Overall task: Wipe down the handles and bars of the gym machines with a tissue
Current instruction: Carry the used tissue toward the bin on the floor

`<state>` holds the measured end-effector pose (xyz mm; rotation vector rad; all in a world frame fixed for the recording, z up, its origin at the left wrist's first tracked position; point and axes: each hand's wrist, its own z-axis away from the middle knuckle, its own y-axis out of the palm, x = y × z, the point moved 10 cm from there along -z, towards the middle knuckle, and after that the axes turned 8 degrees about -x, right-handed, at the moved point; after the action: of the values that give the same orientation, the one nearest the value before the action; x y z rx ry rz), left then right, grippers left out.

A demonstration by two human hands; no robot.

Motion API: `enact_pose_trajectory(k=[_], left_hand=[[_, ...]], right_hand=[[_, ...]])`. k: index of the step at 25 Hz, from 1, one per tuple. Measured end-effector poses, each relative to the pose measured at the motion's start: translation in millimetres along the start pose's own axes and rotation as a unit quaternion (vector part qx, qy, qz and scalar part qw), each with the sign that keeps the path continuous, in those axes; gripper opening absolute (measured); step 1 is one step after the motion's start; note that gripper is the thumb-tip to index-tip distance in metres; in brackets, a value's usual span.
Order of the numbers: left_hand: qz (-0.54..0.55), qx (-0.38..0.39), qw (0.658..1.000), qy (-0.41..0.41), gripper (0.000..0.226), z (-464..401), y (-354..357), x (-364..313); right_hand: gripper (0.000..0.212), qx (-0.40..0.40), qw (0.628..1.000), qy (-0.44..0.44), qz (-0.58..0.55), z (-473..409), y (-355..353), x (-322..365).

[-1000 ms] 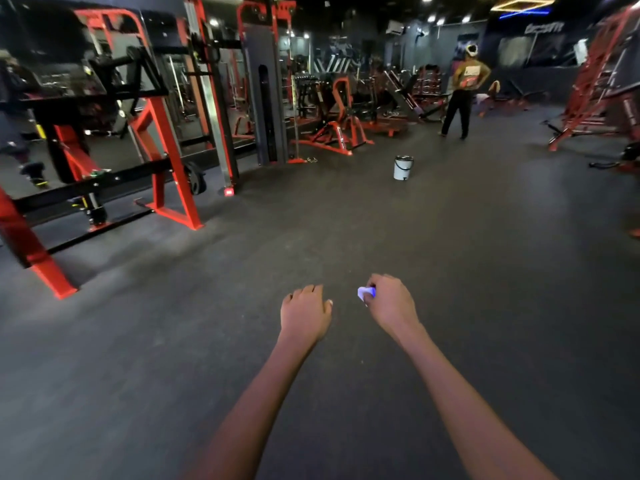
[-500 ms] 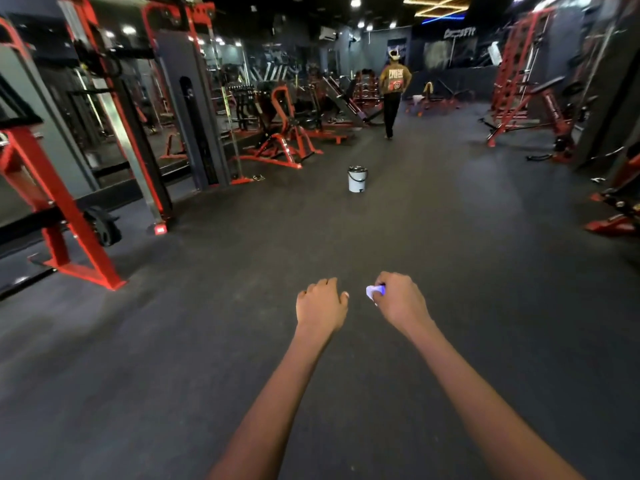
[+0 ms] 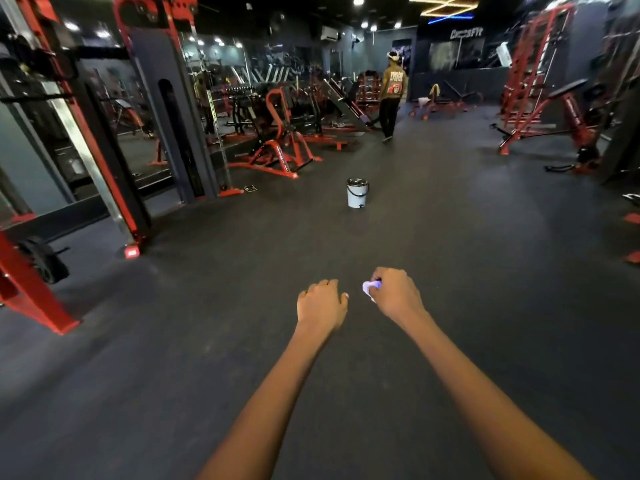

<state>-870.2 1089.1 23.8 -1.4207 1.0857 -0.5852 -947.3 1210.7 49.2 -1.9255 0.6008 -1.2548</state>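
right hand [image 3: 394, 294] fisted around a crumpled tissue [image 3: 370, 289], only a small pale lilac wad poking out at the thumb side, toward 9 o'clock. left hand [image 3: 322, 303] just beside it, fingers curled loosely under, nothing visible inside; whether fully closed, cannot tell. both arms stretched forward over bare dark rubber floor [image 3: 485, 306], touching no machine.

probably light, soft and easily torn, so best kept bunched thick in the palm, then wrapped around a bar with the fingers rather than pinched by 1 corner. likely to shred or pill on knurled steel if dragged hard.

outward from the hands: small lidded white bucket [image 3: 357, 192] standing alone at 12 o'clock, well apart. red-and-grey cable tower [image 3: 166, 98] and red rack frame [image 3: 31, 292] at 10 and 9 o'clock, nearest bars to wipe. red plate-loaded machine [image 3: 277, 147] at 11 o'clock. another person [image 3: 393, 98] far off at 12 to 1 o'clock. red benches and rack [image 3: 540, 84] at 2 o'clock.

seemingly between machines, no wiping under way.
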Motion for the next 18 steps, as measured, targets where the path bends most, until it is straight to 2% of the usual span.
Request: enact_pose_trajectory(k=[4, 6, 9, 13, 18], left_hand=[[-0.002, -0.001, 1.000, -0.009, 0.043, -149.5, 36.1, 0.6], [0.008, -0.003, 1.000, -0.013, 0.042, -257.1, 73.0, -5.2], [0.021, 0.005, 1.000, 0.005, 0.041, -325.3, 83.4, -16.0], [0.026, 0.011, 1.000, -0.003, 0.041, -525.5, 109.8, -23.9], [0.013, 0.017, 1.000, 0.015, 0.041, -699.4, 155.2, -40.8]], right_hand=[[0.015, 0.017, 1.000, 0.003, -0.013, -146.8, 46.4, -14.0], [0.014, 0.015, 1.000, 0.010, -0.021, -255.3, 88.9, -28.1], [0.015, 0.022, 1.000, 0.006, -0.010, -317.1, 105.0, -31.0], [0.016, 0.026, 0.999, 0.034, -0.014, -506.6, 149.3, -43.8], [0.012, 0.027, 0.998, 0.049, -0.011, -682.3, 199.3, -74.1]])
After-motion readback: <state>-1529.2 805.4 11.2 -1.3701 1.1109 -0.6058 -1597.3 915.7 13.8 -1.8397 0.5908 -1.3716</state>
